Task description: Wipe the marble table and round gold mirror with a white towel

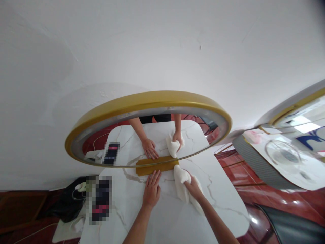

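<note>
A gold-framed oval mirror (162,96) stands on a gold base (157,168) at the back of a white marbled table (223,203). My left hand (152,189) rests on the tabletop with its fingers stretched out, the tips at the front edge of the base. To its right, my right hand (192,185) is wrapped round a white cloth (181,179), which lies bunched on the table by the right end of the base. Part of the cloth trails under my right wrist. Both hands and the cloth are reflected in the mirror.
A blurred-out dark object (101,200) lies on the table's left side. Left of the table are a black bag (67,203) and white cables. A second table (284,162) with another mirror stands at the right, above a black chair (291,222). A white wall rises behind.
</note>
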Demonstrator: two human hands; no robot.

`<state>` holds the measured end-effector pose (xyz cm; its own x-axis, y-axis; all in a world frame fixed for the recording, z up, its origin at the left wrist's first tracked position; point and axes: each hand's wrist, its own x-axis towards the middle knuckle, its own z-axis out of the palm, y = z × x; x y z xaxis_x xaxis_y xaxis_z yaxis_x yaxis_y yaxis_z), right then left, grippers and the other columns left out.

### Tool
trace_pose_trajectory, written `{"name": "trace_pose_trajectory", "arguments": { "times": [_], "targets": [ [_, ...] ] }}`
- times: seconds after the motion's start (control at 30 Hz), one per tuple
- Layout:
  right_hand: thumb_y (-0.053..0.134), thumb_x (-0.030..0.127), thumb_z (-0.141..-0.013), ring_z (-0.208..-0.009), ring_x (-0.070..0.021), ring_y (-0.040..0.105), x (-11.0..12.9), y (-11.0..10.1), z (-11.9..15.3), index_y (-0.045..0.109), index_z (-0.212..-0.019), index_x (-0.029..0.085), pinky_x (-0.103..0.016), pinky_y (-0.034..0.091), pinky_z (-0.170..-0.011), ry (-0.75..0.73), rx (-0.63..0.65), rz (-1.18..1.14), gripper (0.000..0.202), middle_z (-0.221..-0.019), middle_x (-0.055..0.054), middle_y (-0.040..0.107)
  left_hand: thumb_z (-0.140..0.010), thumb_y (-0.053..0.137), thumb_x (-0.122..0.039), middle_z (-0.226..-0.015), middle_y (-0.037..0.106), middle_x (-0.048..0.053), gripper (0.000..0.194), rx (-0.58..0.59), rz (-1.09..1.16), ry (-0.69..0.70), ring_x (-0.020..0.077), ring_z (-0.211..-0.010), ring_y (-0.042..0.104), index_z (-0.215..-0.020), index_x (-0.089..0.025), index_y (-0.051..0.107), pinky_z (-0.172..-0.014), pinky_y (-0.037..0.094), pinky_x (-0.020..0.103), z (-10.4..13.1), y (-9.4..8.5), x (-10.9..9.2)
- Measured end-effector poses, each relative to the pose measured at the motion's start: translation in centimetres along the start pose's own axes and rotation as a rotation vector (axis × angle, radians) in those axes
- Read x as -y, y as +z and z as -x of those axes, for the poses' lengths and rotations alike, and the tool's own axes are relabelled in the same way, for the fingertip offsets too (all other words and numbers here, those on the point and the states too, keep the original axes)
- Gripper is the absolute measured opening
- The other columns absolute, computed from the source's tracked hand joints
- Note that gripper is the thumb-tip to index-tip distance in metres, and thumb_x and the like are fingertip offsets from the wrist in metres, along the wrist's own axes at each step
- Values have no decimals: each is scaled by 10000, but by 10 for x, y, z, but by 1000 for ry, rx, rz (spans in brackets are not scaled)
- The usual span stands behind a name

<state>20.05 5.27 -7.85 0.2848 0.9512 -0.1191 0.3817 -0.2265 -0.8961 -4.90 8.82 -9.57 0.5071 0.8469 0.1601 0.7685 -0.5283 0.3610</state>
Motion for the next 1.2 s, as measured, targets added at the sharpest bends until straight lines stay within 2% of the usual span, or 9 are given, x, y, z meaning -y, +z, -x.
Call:
{"name": "trace_pose_trajectory", "arguments": {
  "times": [0.17,0.27,0.4,0.53,0.67,0.77,0.93,1.07,1.2],
  "targets": [
    [404,403,-759,-1025,-236,588,0,11,-4,535,-1212,155,-372,461,-893,47,-142,19,533,-1086,-92,652,-774,361,-30,-1479,301,-27,726,-1,8,-6,168,-1373,223,-1441,-259,189,-1119,235,408,0,1,0],
    [475,382,-704,-997,-221,601,3,12,-8,540,-1207,197,-354,464,-893,23,-101,28,540,-1096,-59,653,-774,360,-31,-1483,292,-26,724,6,10,-1,170,-1378,208,-1441,-251,188,-1123,225,412,0,2,1],
    [533,349,-637,-928,-213,625,4,-1,-10,611,-1110,216,-333,490,-852,-14,-10,39,498,-1020,-26,683,-772,362,-31,-1482,295,-27,725,7,9,-2,171,-1378,208,-1440,-253,192,-1124,223,420,1,2,1],
    [511,379,-663,-885,-229,636,0,-6,-9,627,-1082,182,-340,514,-792,-10,-34,56,477,-933,-48,698,-771,363,-31,-1480,300,-29,722,-2,10,-2,169,-1377,213,-1438,-256,202,-1121,230,417,1,1,0],
    [453,420,-728,-996,-239,605,-2,10,-9,554,-1195,165,-356,482,-863,-9,-120,74,542,-1065,-86,662,-774,361,-33,-1481,300,-23,719,-5,8,5,172,-1376,216,-1440,-249,199,-1123,228,416,1,1,1],
    [466,428,-729,-1059,-240,572,-2,22,-8,504,-1252,164,-361,448,-922,-34,-135,91,587,-1171,-94,614,-775,358,-34,-1478,308,-11,716,-19,15,5,181,-1372,228,-1440,-249,202,-1119,234,422,1,2,0],
    [487,357,-699,-1056,-228,565,-4,23,-2,514,-1237,186,-368,432,-942,-75,-60,121,565,-1170,-66,612,-796,350,-45,-1465,337,15,696,-94,27,-94,196,-1374,223,-1445,-239,188,-1117,248,445,2,3,0],
    [489,283,-658,-1057,-232,550,-6,21,5,527,-1226,208,-397,405,-963,-79,-19,162,575,-1151,-54,611,-805,366,-57,-1471,320,66,713,-222,35,-231,235,-1365,245,-1457,-214,123,-1115,240,505,1,6,0],
    [474,234,-640,-1075,-232,534,0,32,9,517,-1247,211,-389,386,-979,-101,37,180,608,-1157,-53,604,-812,377,-66,-1491,263,96,710,-283,66,-293,257,-1366,236,-1458,-188,110,-1104,271,505,0,9,1]
  ]
}}
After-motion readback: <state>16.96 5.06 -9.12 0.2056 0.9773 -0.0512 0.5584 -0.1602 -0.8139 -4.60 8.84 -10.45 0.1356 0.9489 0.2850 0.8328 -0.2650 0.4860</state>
